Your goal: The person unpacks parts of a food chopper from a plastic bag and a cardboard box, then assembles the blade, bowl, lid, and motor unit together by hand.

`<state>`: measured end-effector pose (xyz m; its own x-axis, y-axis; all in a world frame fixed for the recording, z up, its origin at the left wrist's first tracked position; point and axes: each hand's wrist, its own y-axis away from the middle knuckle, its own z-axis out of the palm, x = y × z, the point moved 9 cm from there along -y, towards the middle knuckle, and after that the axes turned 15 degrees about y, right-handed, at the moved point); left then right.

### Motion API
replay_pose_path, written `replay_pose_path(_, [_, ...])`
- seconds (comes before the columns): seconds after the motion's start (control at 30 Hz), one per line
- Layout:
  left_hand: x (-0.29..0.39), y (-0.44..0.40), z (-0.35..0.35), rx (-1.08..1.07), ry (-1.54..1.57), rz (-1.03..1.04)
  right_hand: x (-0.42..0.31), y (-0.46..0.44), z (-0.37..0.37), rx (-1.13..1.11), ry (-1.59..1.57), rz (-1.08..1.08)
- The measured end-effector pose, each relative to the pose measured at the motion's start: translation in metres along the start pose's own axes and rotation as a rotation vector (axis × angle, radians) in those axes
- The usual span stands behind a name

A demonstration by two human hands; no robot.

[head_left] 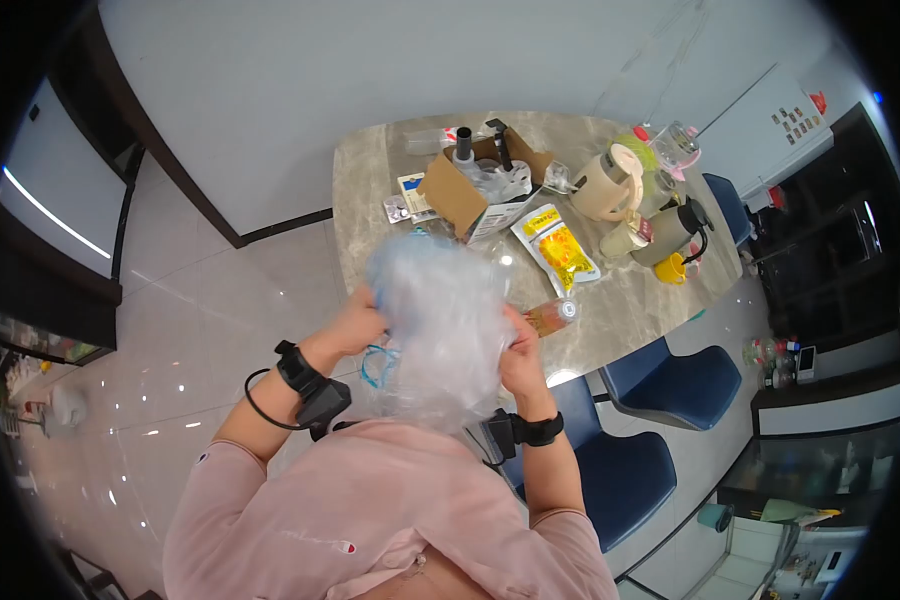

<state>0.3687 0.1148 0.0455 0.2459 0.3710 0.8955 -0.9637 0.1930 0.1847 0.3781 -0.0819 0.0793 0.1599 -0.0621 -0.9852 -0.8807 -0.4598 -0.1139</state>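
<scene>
A translucent, whitish plastic bag (445,335) with a bluish upper part hangs in front of my chest, smeared by motion. My left hand (360,322) is closed on its left edge, where a light-blue string (377,367) dangles just below. On the opposite edge, my right hand (521,352) pinches the plastic. A small bottle with reddish-brown contents (550,317) is on the table just beyond my right hand. The bag hides part of the table's near edge, and its contents cannot be made out.
On the marbled table (365,165) are an open cardboard box (455,200), a yellow pouch (560,250), a cream kettle (605,185), a grey jug (667,235) and a yellow cup (670,268). Blue chairs (670,385) stand at the right.
</scene>
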Motion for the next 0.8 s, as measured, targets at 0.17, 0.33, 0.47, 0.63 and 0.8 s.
replay_pose_path(0.17, [0.055,0.004,0.018,-0.240,0.683,0.131,0.036,0.006,-0.039,0.211,-0.248,0.085])
replay_pose_path(0.33, [0.003,0.003,0.034,-0.197,0.652,-0.065,-0.046,0.005,-0.028,0.311,0.527,-0.395])
replay_pose_path(0.47, [-0.038,0.004,0.050,-0.212,0.200,-0.227,-0.047,0.006,-0.031,0.417,0.363,-0.360])
replay_pose_path(0.63, [-0.013,-0.006,0.036,-0.091,0.077,-0.020,0.002,0.005,-0.025,0.137,-0.460,-0.040])
replay_pose_path(0.8, [0.002,-0.011,0.039,-0.083,-0.199,0.094,0.027,0.005,-0.017,0.116,-0.651,0.056])
